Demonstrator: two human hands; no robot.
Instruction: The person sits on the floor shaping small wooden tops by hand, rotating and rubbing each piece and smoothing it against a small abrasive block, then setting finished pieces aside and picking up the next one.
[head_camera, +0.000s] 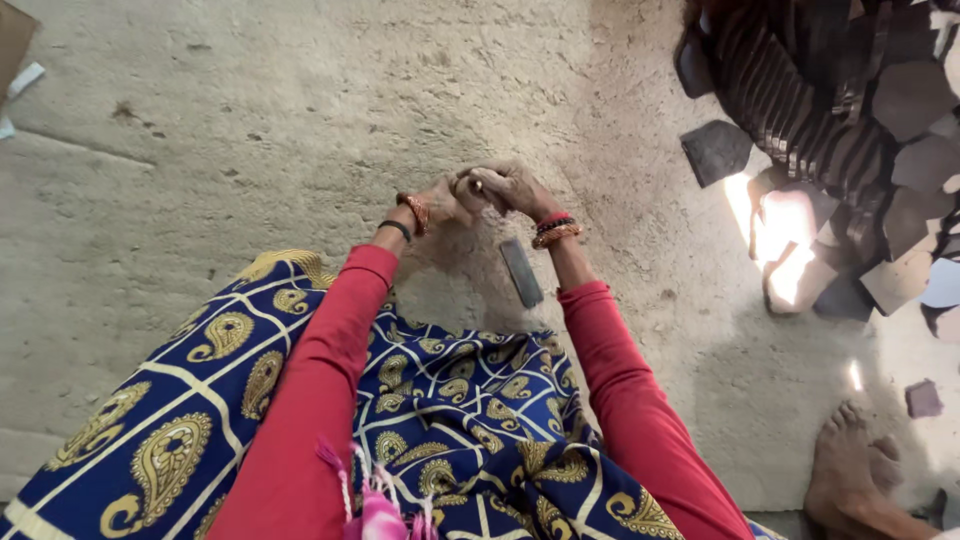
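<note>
Spreading across the whole view, the rough concrete floor (250, 110) carries everything. A blue cloth with gold paisley (180, 420) covers the person's lap at the bottom, red sleeves (320, 380) reaching forward from it. At the upper right sits a heap of dark flat cut pieces (830, 100), some stacked in rows, one loose piece (715, 152) beside it, with a bright patch of sunlight just below. Another person's bare foot (850, 470) rests at the lower right. The left hand (440, 203) and right hand (510, 187) meet above the floor, both wearing bangles, their grip pressed together around a small object (477, 185) too hidden to name. A flat dark grey bar (521, 272) lies on the floor just below the right wrist.
</note>
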